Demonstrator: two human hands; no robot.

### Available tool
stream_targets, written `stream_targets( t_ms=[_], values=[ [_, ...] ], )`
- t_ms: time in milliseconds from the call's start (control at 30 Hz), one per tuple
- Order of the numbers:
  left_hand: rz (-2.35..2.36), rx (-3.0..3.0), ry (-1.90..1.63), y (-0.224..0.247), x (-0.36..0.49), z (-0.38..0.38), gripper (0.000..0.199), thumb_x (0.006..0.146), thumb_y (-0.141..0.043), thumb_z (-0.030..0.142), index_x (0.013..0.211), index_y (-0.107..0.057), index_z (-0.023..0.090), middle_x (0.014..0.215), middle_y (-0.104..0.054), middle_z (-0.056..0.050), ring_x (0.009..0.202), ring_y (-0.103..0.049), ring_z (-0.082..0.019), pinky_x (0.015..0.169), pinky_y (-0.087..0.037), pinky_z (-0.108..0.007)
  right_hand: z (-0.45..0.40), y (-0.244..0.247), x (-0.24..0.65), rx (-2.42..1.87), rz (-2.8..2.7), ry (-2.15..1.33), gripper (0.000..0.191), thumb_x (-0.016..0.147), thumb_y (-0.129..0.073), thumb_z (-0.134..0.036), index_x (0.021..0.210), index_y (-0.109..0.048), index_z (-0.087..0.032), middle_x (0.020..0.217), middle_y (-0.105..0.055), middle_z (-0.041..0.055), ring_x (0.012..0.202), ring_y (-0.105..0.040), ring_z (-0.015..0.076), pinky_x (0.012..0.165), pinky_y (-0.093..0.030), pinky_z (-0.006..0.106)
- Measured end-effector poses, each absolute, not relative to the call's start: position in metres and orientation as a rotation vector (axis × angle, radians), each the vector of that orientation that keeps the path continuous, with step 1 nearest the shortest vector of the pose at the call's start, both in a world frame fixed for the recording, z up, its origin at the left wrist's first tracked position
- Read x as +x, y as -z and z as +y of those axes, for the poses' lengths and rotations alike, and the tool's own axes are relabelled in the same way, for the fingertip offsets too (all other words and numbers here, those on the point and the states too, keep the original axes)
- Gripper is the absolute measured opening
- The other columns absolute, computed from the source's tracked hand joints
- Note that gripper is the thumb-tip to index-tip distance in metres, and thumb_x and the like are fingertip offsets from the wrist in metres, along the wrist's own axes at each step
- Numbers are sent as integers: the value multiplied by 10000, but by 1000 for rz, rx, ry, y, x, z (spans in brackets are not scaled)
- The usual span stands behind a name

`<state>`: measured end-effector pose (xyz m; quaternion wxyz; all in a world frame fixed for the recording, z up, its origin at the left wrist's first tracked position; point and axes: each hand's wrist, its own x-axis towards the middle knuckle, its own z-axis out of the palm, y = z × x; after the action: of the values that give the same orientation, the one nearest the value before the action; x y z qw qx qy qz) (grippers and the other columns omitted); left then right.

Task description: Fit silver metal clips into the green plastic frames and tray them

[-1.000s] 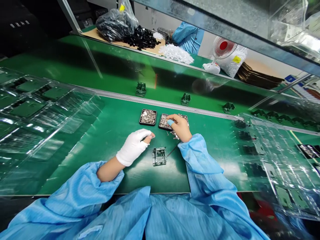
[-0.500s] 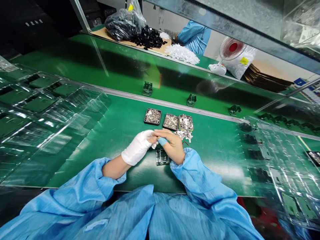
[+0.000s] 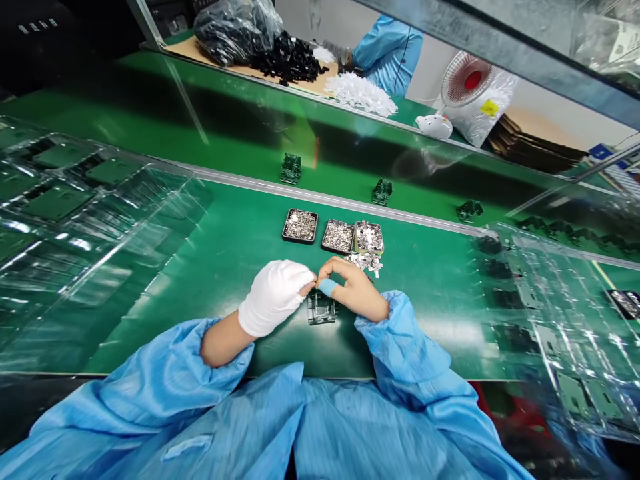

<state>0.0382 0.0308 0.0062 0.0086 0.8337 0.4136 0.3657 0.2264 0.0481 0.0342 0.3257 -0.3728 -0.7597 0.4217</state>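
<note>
My left hand (image 3: 274,297), in a white glove with bare fingertips, is closed in a pinch. Its tips meet those of my right hand (image 3: 353,290), which is bare with a blue wrap on the thumb and also pinched. What lies between the fingertips is too small to name. Just below them a dark green circuit part (image 3: 321,310) rests on the green bench. Beyond my hands stand a black tray (image 3: 284,233) of small metal pieces, a second such tray (image 3: 324,244) and a third tray (image 3: 381,249). Loose metal pieces (image 3: 367,264) lie in front of these.
Clear plastic trays with green boards (image 3: 57,202) fill the left side. Another clear tray (image 3: 555,320) lies at the right. Behind the metal rail (image 3: 240,185) sit several circuit parts (image 3: 383,192). A person's blue sleeve (image 3: 387,50) and a fan (image 3: 467,80) are farther back.
My hands have drawn slightly apart; the right has moved right and its fingers no longer cover the left fingertips. More of the circuit part shows. The whole view has shifted a little.
</note>
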Motion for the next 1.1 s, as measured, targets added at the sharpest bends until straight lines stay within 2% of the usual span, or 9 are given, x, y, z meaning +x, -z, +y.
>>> stream_targets(
  t_ms=[67, 133, 200, 267, 433, 600, 767, 900, 1100],
  values=[
    [1265, 2478, -1114, -2, 38, 22, 243, 879, -485, 378, 934, -595, 168, 875, -657, -75, 808, -620, -214, 723, -474, -337, 49, -34, 235, -1013, -1940, -1117, 60, 789, -581, -217, 736, -571, -190, 775, -576, -3, 746, -549, 140, 731, -432, 281],
    [1207, 2357, -1016, 4, 40, 13, 511, 779, -579, 511, 1138, -516, 152, 1065, -624, -119, 979, -607, -262, 842, -484, -387, 51, -32, 244, -1090, -1849, -1077, 62, 783, -572, -221, 729, -571, -189, 768, -588, -4, 745, -553, 142, 730, -427, 283],
    [1170, 2320, -885, 9, 44, 6, 717, 679, -652, 554, 1224, -444, 138, 1166, -578, -159, 1072, -573, -310, 911, -465, -435, 52, -29, 251, -1149, -1786, -1041, 72, 781, -570, -228, 720, -569, -189, 758, -596, -4, 738, -556, 143, 726, -428, 284],
    [1200, 2305, -779, 11, 48, 4, 652, 676, -668, 474, 1197, -453, 147, 1134, -588, -155, 1058, -578, -321, 905, -464, -450, 51, -25, 254, -1152, -1795, -1027, 74, 783, -575, -231, 721, -571, -191, 757, -599, -3, 739, -557, 143, 733, -435, 287],
    [1285, 2160, -768, 4, 50, 13, 327, 757, -538, 297, 1058, -484, 182, 964, -596, -75, 891, -607, -236, 793, -503, -376, 42, -16, 246, -1043, -1929, -941, 66, 817, -561, -217, 754, -574, -199, 835, -593, 26, 819, -567, 162, 792, -454, 317],
    [1235, 2309, -981, 4, 46, 12, 352, 788, -529, 377, 1060, -486, 158, 1003, -575, -111, 986, -571, -270, 884, -487, -434, 34, -8, 238, -906, -2052, -815, 56, 813, -555, -154, 803, -571, -206, 1027, -603, 69, 982, -560, 184, 909, -431, 367],
    [1206, 2446, -1012, 7, 47, 10, 351, 767, -534, 332, 1071, -483, 162, 985, -585, -102, 954, -576, -258, 1016, -411, -500, 30, -7, 236, -929, -2155, -709, 85, 827, -512, -144, 846, -550, -217, 1028, -614, 64, 1005, -563, 187, 1034, -328, 443],
    [1253, 2458, -992, 7, 47, 10, 375, 755, -547, 353, 1077, -494, 169, 1001, -596, -112, 980, -576, -279, 1004, -416, -519, 28, -8, 236, -969, -2199, -630, 79, 843, -493, -162, 847, -539, -226, 1012, -624, 59, 994, -563, 186, 1085, -250, 470],
    [1291, 2387, -980, 5, 46, 6, 404, 778, -532, 395, 1099, -508, 151, 1042, -594, -139, 1052, -556, -307, 936, -456, -485, 27, -8, 236, -938, -2163, -681, 122, 812, -481, -123, 853, -524, -229, 1013, -615, 55, 992, -564, 186, 1073, -272, 447]
  ],
)
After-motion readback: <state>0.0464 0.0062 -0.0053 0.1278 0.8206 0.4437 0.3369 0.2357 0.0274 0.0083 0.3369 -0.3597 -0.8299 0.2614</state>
